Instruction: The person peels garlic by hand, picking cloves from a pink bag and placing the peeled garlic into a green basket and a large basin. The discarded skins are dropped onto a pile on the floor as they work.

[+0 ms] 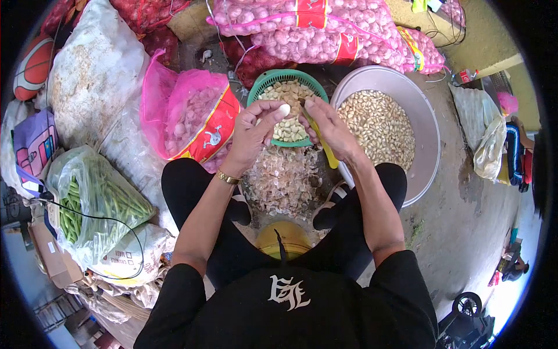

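My left hand point(256, 125), with a gold watch at its wrist, pinches a pale garlic clove point(283, 110) between thumb and fingers. In my right hand point(332, 128) is a knife point(327, 148) with a yellow handle; its blade is mostly hidden by the fingers. Both hands are close together above a green basket point(293, 74) of peeled cloves. To the right stands a big grey tub point(427, 125) filled with many cloves point(378, 128), seemingly unpeeled. A heap of papery garlic skins point(282, 180) lies on the floor between my feet.
Pink net sacks of garlic point(325, 41) are stacked beyond the basket. An opened pink sack point(195, 116) leans at the left, beside a large white sack point(96, 64). A clear bag of green beans point(96, 203) sits lower left. Plastic bags point(488, 131) hang at the right.
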